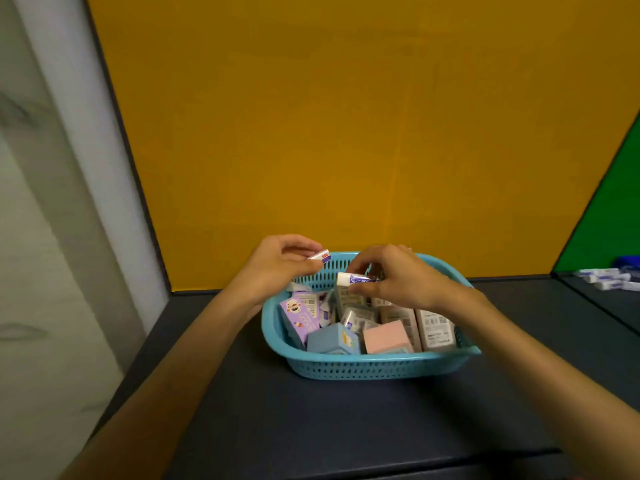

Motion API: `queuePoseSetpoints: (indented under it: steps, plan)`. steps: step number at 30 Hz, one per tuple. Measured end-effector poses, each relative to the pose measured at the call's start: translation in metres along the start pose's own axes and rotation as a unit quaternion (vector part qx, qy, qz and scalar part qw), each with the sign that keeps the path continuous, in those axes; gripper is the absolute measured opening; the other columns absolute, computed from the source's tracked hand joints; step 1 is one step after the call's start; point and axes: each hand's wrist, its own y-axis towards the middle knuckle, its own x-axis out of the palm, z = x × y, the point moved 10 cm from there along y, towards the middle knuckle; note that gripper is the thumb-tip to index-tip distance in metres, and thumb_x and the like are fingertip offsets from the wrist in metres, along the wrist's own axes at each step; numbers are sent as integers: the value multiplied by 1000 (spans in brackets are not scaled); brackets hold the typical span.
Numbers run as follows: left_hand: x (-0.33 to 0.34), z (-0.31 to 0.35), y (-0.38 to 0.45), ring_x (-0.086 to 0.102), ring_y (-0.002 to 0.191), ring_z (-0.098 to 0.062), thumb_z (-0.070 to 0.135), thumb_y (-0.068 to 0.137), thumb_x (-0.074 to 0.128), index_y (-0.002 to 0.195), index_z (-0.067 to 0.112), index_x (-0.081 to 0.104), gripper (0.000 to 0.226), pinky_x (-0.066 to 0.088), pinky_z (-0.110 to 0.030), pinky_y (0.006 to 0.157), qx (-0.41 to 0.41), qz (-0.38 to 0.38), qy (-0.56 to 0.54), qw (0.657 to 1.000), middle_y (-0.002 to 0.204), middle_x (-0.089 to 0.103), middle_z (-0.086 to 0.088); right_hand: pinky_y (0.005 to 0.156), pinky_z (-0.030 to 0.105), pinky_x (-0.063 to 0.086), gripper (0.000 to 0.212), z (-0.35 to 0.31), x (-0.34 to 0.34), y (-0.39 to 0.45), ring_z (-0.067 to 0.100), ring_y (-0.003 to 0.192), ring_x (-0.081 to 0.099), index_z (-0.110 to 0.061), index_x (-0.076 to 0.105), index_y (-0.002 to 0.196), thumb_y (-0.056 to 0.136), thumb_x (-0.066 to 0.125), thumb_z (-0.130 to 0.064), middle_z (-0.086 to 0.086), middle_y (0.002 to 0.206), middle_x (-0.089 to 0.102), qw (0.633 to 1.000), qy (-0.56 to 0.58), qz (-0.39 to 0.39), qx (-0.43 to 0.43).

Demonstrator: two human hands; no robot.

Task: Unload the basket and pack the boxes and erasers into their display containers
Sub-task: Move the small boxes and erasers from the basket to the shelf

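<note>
A teal plastic basket (367, 367) sits on the dark table, filled with several small boxes: a purple one (298, 315), a blue one (334, 338), a pink one (386, 337) and grey ones (434, 329). My left hand (273, 268) hovers over the basket's far left corner and pinches a small white eraser with a blue sleeve (320, 255). My right hand (398, 278) is above the basket's middle and pinches a second white eraser with a blue sleeve (349, 279). Loose erasers lie between the boxes, partly hidden.
A yellow panel (346, 133) stands behind the table and a green panel (609, 216) at the right. Several white and blue erasers (604, 278) lie at the far right by a blue container (628, 262). A grey wall runs along the left.
</note>
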Motion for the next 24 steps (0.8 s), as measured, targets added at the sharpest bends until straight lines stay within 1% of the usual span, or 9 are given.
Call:
queuePoseSetpoints:
  steps: [2,4,8,10,13,16,19,22,24]
  plan:
    - [21,11,-2,72,89,-11,4,85,73,103,13,72,20,59,-20,74,-5,-15,-19,1000,98,75,-2,72,32,53,21,9,-14,-22,7,79,65,-25,75,101,83,80,-34,-10,96,72,1000,17,11,10]
    - [46,27,-3,71,86,-9,5,87,72,102,14,73,17,58,-17,74,-2,-27,-27,999,96,75,-1,72,27,53,21,21,-30,-45,6,81,65,-24,75,100,82,81,-34,-10,97,72,999,22,24,21]
    - [111,69,-10,68,77,2,11,89,72,95,21,73,12,54,-11,71,59,-74,-4,996,89,75,8,68,22,51,20,53,-66,-100,6,83,64,-27,75,100,82,80,-34,-14,95,71,997,24,56,47]
    - [147,85,-15,68,82,0,12,88,73,95,23,73,13,54,-14,73,87,-90,7,992,93,75,7,70,26,52,22,73,-85,-132,6,82,64,-27,75,103,83,80,-33,-13,96,70,995,17,77,60]
    - [203,102,-27,67,85,0,16,88,75,98,26,75,14,51,-12,73,127,-99,38,986,94,75,10,72,31,53,20,107,-108,-185,4,81,63,-27,75,102,84,79,-33,-13,93,70,993,7,95,70]
    - [267,114,-46,67,88,0,17,88,75,105,19,75,17,50,-11,77,155,-115,42,980,97,75,8,75,35,53,19,146,-131,-247,4,83,62,-27,74,102,85,76,-35,-12,93,69,991,2,96,93]
    - [330,119,-64,67,89,-5,14,88,74,105,16,75,16,52,-16,80,159,-122,34,979,98,75,5,76,34,52,17,182,-156,-308,3,86,62,-30,74,101,85,77,-34,-14,94,68,989,12,102,111]
    - [391,120,-78,68,94,-9,20,89,74,102,24,75,13,53,-21,86,156,-136,51,977,99,75,11,76,29,51,17,216,-179,-366,3,87,62,-30,74,101,85,78,-33,-16,94,67,984,28,117,129]
    - [429,119,-87,68,93,-5,23,89,74,101,28,75,13,53,-19,85,152,-144,69,975,98,74,15,77,32,52,17,238,-188,-399,6,87,63,-30,74,100,84,78,-33,-14,94,68,982,37,120,142]
